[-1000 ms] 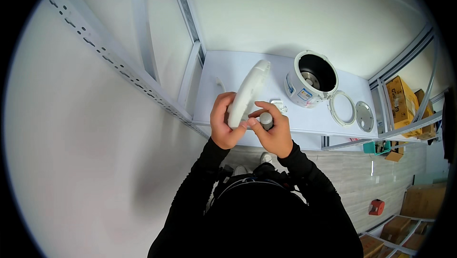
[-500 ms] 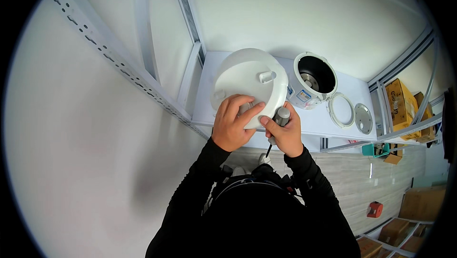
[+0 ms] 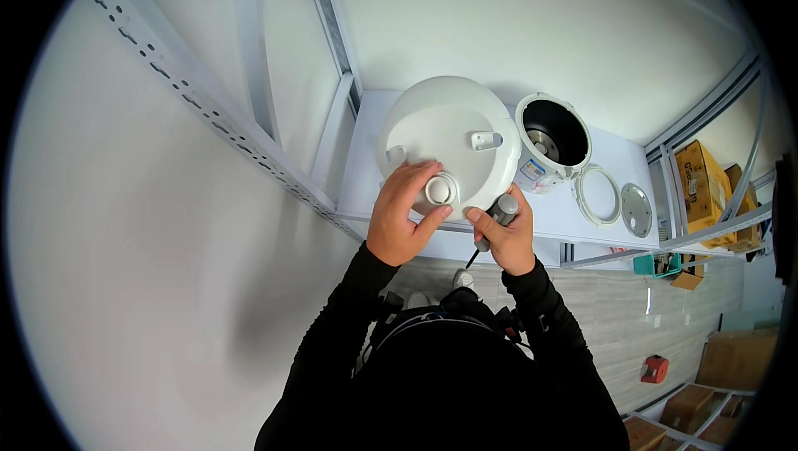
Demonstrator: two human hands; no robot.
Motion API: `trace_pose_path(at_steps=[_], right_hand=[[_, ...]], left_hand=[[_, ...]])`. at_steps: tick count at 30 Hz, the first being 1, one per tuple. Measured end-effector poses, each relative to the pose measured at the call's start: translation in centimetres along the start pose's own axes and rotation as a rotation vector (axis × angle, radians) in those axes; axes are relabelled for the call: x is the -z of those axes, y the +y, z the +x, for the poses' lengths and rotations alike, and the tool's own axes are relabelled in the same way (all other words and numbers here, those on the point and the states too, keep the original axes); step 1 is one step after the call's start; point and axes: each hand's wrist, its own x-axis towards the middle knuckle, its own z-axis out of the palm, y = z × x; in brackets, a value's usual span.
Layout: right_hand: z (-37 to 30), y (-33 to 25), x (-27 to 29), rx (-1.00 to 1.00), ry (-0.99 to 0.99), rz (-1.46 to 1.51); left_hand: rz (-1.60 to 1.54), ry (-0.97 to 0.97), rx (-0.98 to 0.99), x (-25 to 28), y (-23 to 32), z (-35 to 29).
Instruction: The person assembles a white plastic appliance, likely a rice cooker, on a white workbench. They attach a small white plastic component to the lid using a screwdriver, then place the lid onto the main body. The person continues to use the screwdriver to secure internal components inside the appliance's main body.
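A large white domed cooker lid is tilted up over the near edge of the white shelf. My left hand lies on its near left part, thumb and fingers curved around a round white valve cap. At the lid's near right rim is my right hand, its thumb pressed on the edge. That same hand grips a grey-handled screwdriver, whose dark shaft points down toward me. Two recessed openings show on the lid, left and right of its middle.
An electric cooker body with a dark inside stands right of the lid. A white ring and a grey metal disc lie farther right on the shelf. Metal uprights frame both sides; cartons and a teal bin are beyond.
The lid has shifted right and turned so its face shows more fully. My left fingers have uncovered the valve cap. My right hand has moved slightly right with the screwdriver.
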Motion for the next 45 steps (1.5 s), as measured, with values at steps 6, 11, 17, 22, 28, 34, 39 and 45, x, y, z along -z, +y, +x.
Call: trace_pose_path(at_steps=[6, 11, 17, 22, 28, 34, 39, 45], right_hand=[[0.0, -0.1, 0.0, 0.007, 0.001, -0.011], [0.4, 0.2, 0.4, 0.044, 0.042, -0.023], [0.8, 0.1, 0.8, 0.05, 0.065, -0.018], [0.9, 0.2, 0.6, 0.048, 0.045, -0.095], [1.1, 1.2, 0.3, 0.164, 0.008, -0.371], [1.8, 1.4, -0.6, 0.537, -0.13, -0.848], [2.7, 2.7, -1.0, 0.552, -0.118, -1.06], [3.6, 3.8, -2.6, 0.616, -0.131, -1.304]], left_hand=[[-0.051, 0.032, 0.019, -0.2, -0.5, -0.3], [-0.685, 0.295, 0.15, -0.7, -0.8, -1.8], [-0.978, 0.356, 0.424, -0.1, -1.7, -1.2], [-0.988, 0.292, 0.547, -0.1, -2.9, -2.2], [-0.922, 0.272, 0.639, 0.0, -3.5, -3.0], [-0.859, 0.232, 0.575, 0.5, -3.1, -3.8], [-0.808, 0.158, 0.423, 1.5, -4.0, -3.8], [-0.996, 0.155, 0.701, 0.7, -4.2, -4.6]])
